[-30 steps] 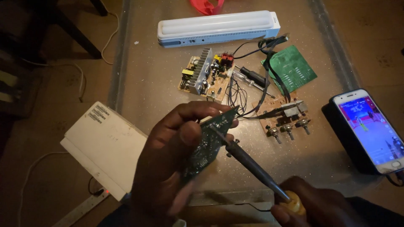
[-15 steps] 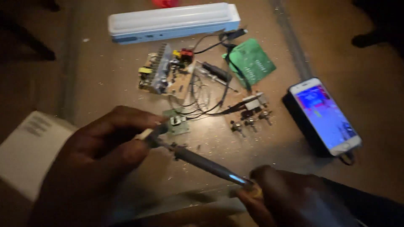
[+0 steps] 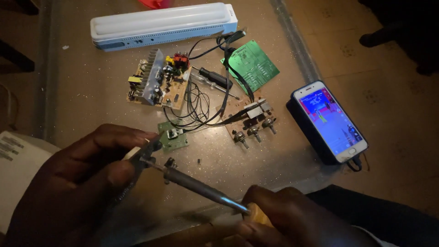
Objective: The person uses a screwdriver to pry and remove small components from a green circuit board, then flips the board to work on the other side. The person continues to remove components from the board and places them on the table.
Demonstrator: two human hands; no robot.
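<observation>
My left hand [image 3: 77,183] is pinching pliers [image 3: 145,153] near the table's [image 3: 91,100] near edge; my right hand [image 3: 292,219] is gripping a soldering iron [image 3: 196,187], tip meeting them. A small green board [image 3: 173,137] is lying just beyond.
</observation>
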